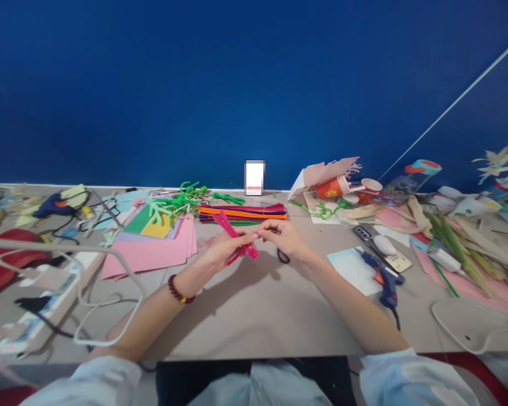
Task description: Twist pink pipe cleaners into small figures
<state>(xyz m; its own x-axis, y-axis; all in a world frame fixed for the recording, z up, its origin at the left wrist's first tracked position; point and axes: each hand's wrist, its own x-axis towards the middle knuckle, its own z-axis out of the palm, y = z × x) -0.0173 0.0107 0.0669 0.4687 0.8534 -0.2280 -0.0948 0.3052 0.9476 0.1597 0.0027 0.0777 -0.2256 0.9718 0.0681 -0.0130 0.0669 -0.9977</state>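
Head view: on my remote feed, left hand [227,248] grips magenta stems [227,225] above the table [245,332]; right hand [284,239] bent beside it, whether grasping I cannot tell. Judged risk: stems splaying, should left grip loosen.

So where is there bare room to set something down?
Widest: the tabletop between left forearm and right forearm. A narrower patch lies between the pink paper and the left forearm. Crowded: around the power strip, and by the leaf strips at far right.
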